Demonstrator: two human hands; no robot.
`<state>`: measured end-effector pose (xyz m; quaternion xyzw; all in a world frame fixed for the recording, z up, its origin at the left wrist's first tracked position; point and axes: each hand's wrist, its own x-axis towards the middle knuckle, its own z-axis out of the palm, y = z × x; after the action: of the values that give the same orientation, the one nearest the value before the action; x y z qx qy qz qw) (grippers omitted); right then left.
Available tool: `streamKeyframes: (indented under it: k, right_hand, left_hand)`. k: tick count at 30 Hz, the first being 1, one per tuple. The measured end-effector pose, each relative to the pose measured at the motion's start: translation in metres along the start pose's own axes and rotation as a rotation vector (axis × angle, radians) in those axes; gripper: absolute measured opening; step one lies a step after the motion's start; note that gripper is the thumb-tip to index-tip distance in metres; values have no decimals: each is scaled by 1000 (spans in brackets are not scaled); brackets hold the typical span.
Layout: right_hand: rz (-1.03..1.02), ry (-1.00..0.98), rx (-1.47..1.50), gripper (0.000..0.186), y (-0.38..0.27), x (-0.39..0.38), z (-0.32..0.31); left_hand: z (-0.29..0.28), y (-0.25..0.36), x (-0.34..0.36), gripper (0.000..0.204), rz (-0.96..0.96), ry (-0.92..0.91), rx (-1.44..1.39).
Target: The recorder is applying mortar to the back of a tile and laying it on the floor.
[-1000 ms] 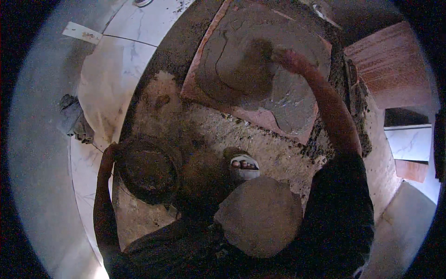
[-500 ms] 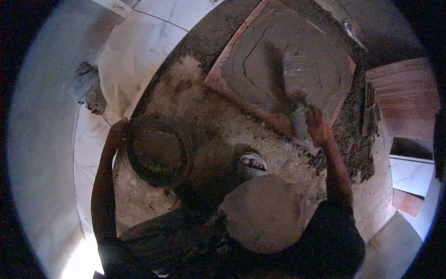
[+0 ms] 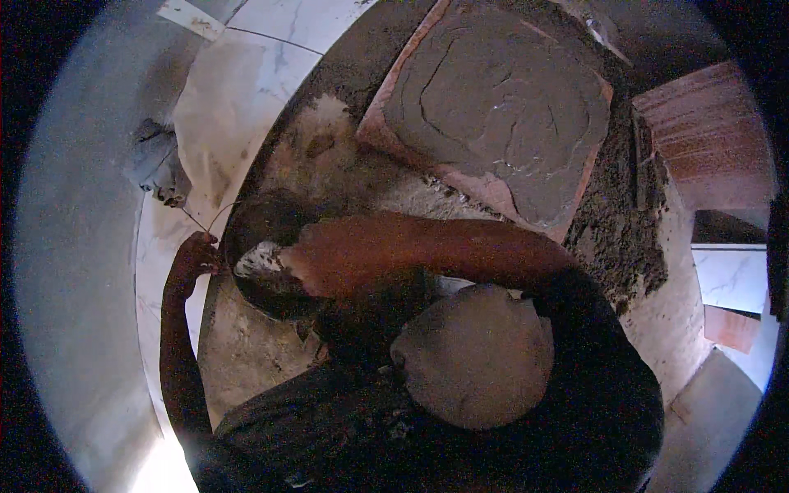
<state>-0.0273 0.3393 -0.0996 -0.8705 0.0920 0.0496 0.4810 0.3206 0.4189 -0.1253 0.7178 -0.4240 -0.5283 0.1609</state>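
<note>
A square tile with reddish edges point(image 3: 376, 131) lies tilted at the upper middle, its back coated with wet grey mortar point(image 3: 501, 99). At the left stands a dark round bucket point(image 3: 283, 308) with a thin wire handle. My left hand point(image 3: 197, 255) is at the bucket's left rim, its fingers closed around the wire handle. My right arm stretches left across my body, and my right hand point(image 3: 308, 259) is over the bucket's mouth. A pale, mortar-smeared trowel point(image 3: 260, 258) shows at its fingers; the grip itself is partly hidden. The bucket's contents are mostly covered by the hand.
Loose dark mortar point(image 3: 620, 246) borders the tile on the right. A reddish tile point(image 3: 699, 135) leans beyond it. A crumpled grey bag point(image 3: 156, 160) lies by the left wall, on pale marbled tiles point(image 3: 283, 25). My knee point(image 3: 477, 357) rises at the lower middle.
My right hand has swung from the tile's near edge left to the bucket with the trowel. My left hand has shifted slightly down at the bucket's rim.
</note>
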Motion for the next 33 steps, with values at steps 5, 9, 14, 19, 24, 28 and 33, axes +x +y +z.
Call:
streamKeyframes:
  k: [5,9,14,19,24,28,33]
  right_hand:
    - [-15,-2,312,38,23,-17,8]
    - [179,285,499,50,51,-32,36]
    - [257,584,573,33,71,-24,65]
    - [-171,164,833,46,97,-8,84]
    - [-121,181,1009,44,82,8,88]
    - [166,265,886,55,45,-3,66]
    - [119,172,858,76,28,23,37]
  left_hand:
    - [14,22,-45,27,214,67,457]
    - [41,45,-67,33,68,343,235]
    - [63,76,-93,37,57,287,153]
    - [76,87,-102,32,18,257,-130]
    - [79,91,-114,26,-71,298,-16]
    - [76,91,-121,11,-29,353,377]
    - [68,80,-129,28,-47,382,262]
